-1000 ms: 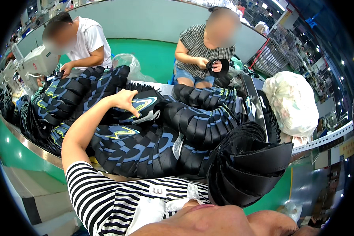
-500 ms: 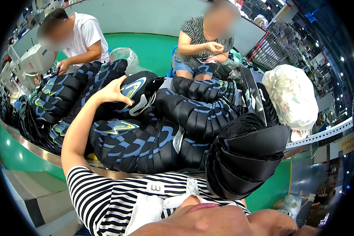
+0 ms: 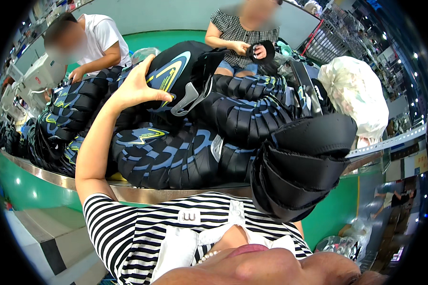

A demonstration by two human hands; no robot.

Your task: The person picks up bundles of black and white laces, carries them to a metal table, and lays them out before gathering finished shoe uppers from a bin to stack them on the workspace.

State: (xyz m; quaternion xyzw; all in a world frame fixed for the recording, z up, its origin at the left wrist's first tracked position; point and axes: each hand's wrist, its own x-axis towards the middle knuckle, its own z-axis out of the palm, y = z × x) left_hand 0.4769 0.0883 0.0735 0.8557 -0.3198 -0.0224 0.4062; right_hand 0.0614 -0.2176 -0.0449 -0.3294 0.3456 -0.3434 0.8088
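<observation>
My left hand (image 3: 137, 90) grips a black shoe upper (image 3: 178, 71) with blue panels and a yellow zigzag line, thumb on its near side and fingers over the far edge. The upper is tilted above the piled ones, its grey-edged opening toward the right. Below it, a row of nested shoe uppers (image 3: 171, 161) lies along the near table edge. At the right, a stack of plain black curved pieces (image 3: 304, 166) stands up in front of my chest, past the table edge. My right hand is hidden, probably behind that stack; only a bit of arm shows below it.
More nested uppers (image 3: 245, 116) cover the metal-edged table (image 3: 142, 194). A stuffed white plastic bag (image 3: 354, 97) stands at the right. Across the table sit two co-workers, one at a sewing machine (image 3: 45, 78), the other holding a black piece (image 3: 266, 53).
My left hand has lifted the shoe upper up off the pile, and it looks larger. The black stack at the right has shifted upward. The far right co-worker now holds a black piece.
</observation>
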